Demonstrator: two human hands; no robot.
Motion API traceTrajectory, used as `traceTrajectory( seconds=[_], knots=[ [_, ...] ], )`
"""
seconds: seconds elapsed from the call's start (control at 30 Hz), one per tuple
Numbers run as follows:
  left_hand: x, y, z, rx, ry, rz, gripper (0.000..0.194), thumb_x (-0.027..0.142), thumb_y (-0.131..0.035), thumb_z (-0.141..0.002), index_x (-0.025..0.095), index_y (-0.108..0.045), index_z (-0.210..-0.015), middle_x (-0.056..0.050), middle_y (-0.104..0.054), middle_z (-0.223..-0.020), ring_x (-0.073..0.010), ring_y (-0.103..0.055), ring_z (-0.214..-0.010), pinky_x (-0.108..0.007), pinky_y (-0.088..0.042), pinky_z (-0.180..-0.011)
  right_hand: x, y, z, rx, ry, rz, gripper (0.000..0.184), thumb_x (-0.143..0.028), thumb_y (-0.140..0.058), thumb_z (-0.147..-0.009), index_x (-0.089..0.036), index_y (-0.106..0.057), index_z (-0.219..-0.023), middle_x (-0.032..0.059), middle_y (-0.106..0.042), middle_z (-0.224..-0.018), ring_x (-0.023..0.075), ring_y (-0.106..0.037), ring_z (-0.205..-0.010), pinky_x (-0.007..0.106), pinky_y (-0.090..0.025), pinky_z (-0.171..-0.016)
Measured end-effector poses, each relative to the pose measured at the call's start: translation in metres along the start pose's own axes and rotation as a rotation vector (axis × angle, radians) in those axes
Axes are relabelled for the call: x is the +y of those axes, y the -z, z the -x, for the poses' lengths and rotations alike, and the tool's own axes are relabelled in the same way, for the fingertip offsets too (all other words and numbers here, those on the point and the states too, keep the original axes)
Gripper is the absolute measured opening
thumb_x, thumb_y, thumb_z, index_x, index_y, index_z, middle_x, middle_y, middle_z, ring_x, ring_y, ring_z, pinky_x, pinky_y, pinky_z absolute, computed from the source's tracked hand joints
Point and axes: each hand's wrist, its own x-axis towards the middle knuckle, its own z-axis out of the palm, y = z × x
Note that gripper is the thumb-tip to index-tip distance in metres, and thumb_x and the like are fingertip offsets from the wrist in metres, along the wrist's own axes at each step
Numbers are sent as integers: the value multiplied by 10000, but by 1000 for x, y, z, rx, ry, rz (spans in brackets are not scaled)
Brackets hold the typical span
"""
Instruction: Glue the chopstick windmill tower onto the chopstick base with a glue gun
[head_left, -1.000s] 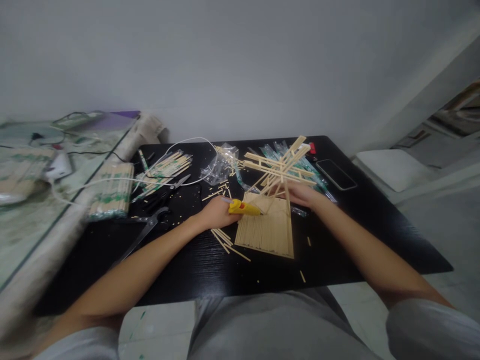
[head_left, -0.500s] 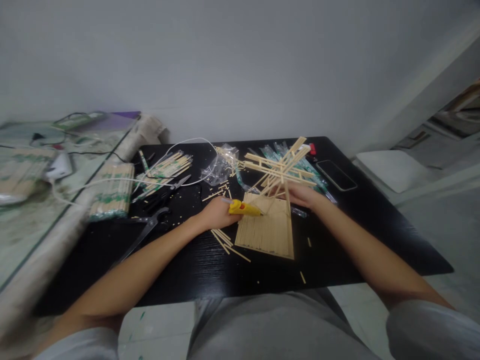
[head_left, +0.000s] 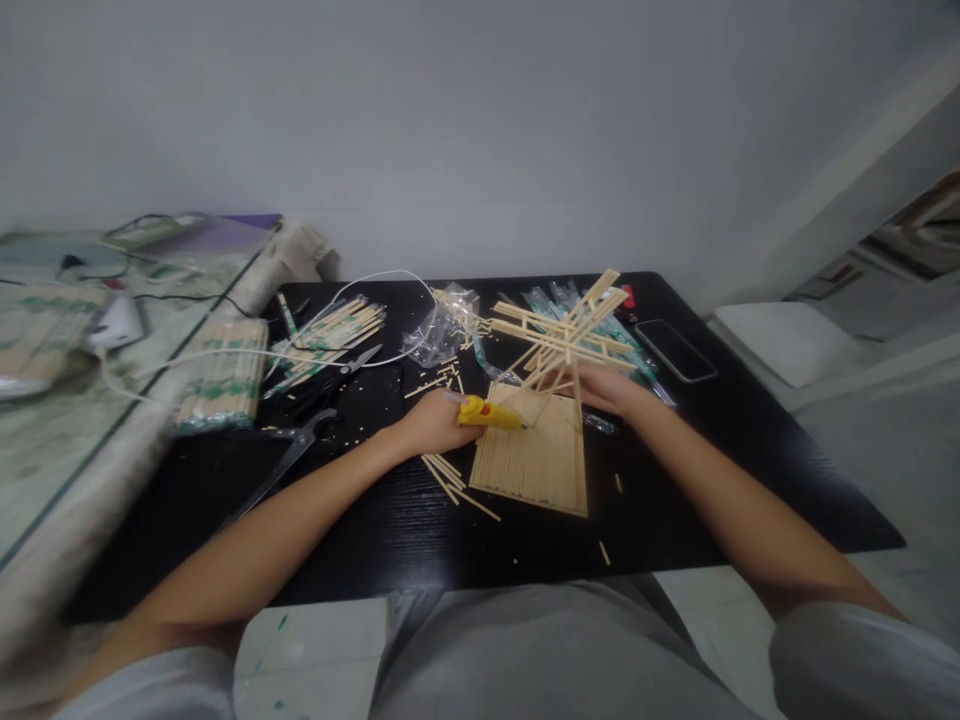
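My left hand (head_left: 437,424) is closed around a yellow hot glue gun (head_left: 491,413), whose nozzle points right, over a flat panel of wooden sticks (head_left: 529,465). At the panel's far side stands a crossed frame of glued sticks (head_left: 570,335), joined to a long stick along the panel's right edge. My right hand (head_left: 596,388) grips the model near the base of this frame; its fingertips are partly hidden behind the sticks. Left of the panel, several loose sticks (head_left: 450,475) lie on the black table (head_left: 375,560).
Scissors (head_left: 349,370) and larger shears (head_left: 300,440) lie to the left. Bundles of wrapped chopsticks (head_left: 225,375) sit near a glass-topped surface (head_left: 142,420). A white cord (head_left: 382,275) loops across the table. A phone (head_left: 675,350) and plastic wrappers (head_left: 439,335) lie farther back.
The view has shifted very slightly. Both hands, the glue gun and the stick model hold nearly the same places.
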Motion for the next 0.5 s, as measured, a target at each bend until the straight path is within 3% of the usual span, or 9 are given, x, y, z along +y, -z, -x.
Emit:
traceTrajectory(
  seconds=[0.2,0.5],
  knots=[
    [2,2,0,-7,-1,3,128,282,-707,-917,195,-709,-824,-4,-727,-776,-170,-671,-730,-271,-470,-725,-2,0,2,14,5,8,97,-256,-817,-927,-189,-758,-888,75,-815,-860,224,-813,-870,370,-659,-941],
    [4,3,0,-11,2,-6,114,278,-710,-916,189,-731,-847,-12,-745,-804,-168,-673,-735,-271,-486,-728,-5,-5,5,26,7,-20,101,-235,-838,-929,-180,-757,-908,61,-816,-893,189,-799,-831,326,-656,-913]
  ],
)
